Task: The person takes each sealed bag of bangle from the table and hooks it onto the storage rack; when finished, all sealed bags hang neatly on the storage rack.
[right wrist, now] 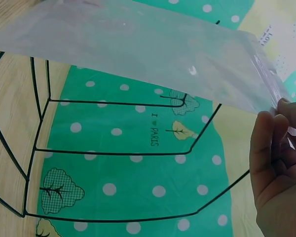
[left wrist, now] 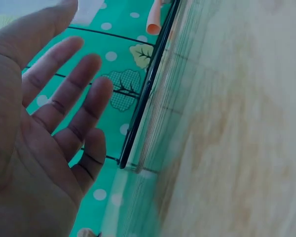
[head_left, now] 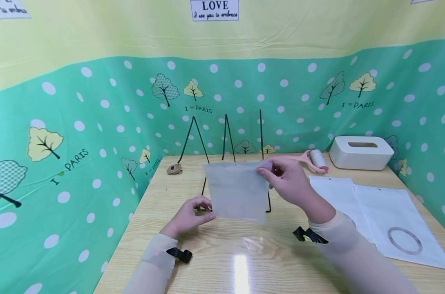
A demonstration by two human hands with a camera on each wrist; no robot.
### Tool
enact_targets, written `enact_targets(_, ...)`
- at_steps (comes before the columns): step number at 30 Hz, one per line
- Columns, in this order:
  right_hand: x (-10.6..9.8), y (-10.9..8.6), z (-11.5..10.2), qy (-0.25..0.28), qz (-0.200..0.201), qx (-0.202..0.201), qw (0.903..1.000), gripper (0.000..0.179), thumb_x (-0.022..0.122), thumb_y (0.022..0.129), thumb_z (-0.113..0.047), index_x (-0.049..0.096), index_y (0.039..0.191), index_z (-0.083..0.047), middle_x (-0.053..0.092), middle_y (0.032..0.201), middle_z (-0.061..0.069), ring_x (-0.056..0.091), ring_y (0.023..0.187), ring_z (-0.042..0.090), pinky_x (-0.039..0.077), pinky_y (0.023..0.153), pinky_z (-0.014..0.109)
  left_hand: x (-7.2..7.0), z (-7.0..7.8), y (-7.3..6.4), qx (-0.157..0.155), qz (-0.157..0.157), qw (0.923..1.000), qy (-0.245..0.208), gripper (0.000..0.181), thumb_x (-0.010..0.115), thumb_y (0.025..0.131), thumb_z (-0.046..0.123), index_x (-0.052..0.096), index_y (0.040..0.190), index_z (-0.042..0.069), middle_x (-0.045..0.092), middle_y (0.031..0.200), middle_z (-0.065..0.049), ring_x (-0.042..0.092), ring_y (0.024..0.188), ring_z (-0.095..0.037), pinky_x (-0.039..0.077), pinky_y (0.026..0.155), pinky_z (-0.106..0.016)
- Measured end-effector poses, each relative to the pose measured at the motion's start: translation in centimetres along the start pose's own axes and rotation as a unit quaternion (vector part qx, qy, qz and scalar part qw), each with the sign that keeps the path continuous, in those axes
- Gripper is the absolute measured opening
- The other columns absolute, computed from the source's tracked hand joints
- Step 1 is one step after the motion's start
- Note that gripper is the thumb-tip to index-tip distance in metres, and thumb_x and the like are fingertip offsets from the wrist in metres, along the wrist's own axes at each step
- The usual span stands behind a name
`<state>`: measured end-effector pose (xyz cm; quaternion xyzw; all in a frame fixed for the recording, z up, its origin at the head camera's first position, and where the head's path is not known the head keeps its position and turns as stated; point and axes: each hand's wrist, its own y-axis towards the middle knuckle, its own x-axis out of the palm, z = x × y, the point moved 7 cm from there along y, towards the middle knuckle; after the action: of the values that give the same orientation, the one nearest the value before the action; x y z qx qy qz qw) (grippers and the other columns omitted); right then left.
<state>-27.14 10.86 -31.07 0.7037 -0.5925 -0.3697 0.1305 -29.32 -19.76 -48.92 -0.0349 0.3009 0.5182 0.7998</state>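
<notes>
Translucent sheet (head_left: 238, 192) roughly upright, long axis unclear

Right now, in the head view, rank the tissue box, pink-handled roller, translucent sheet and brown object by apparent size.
1. Translucent sheet, helped by being nearer the camera
2. Tissue box
3. Pink-handled roller
4. Brown object

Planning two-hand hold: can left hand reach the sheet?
Likely yes: the left hand looks empty, close to the sheet, nothing visible between; the right hand pinches its upper right corner.
</notes>
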Motion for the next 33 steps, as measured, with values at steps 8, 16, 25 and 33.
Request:
enact_targets(8,1.6,0.4,0.1,0.01,-0.013,0.005,0.9999,0.004,0.076,0.098,-0.01,0.077,0.1,-0.007,0.061,0.072,-0.002,0.054,0.056,0.015,0.043,0.049,0.027,-0.5,-0.2,0.1,0.019,0.025,0.9994,-0.015,0.004,0.079,0.096,0.016,0.077,0.096,0.013,0.072,0.092,0.004,0.066,0.086,-0.017,0.052,0.079,-0.034)
enact_targets(16,2.8,0.6,-0.2,0.023,-0.01,0.0,0.9997,0.004,0.077,0.096,-0.01,0.076,0.097,-0.007,0.059,0.069,0.0,0.051,0.055,0.017,0.042,0.049,0.028,-1.4,0.0,-0.1,0.013,0.063,0.9979,-0.005,0.013,0.078,0.093,0.002,0.074,0.09,0.014,0.071,0.085,-0.001,0.064,0.081,-0.016,0.05,0.075,-0.033)
enact_targets(25,4.3,1.1,0.1,0.035,-0.022,-0.014,0.999,0.015,0.08,0.094,-0.01,0.069,0.085,-0.016,0.053,0.064,-0.002,0.044,0.053,0.016,0.036,0.047,0.028,-3.1,2.5,-0.7,0.001,0.08,0.9967,-0.016,0.011,0.076,0.093,-0.003,0.071,0.087,0.004,0.07,0.083,-0.012,0.063,0.08,-0.021,0.05,0.073,-0.035)
enact_targets(33,5.5,1.3,0.5,0.063,-0.027,-0.03,0.9972,0.014,0.077,0.096,-0.007,0.069,0.088,-0.014,0.058,0.072,-0.001,0.049,0.057,0.017,0.042,0.05,0.028,-5.0,3.4,-1.4,0.002,0.108,0.9939,-0.02,0.01,0.076,0.093,-0.003,0.07,0.088,0.004,0.068,0.08,-0.011,0.059,0.072,-0.02,0.049,0.071,-0.036)
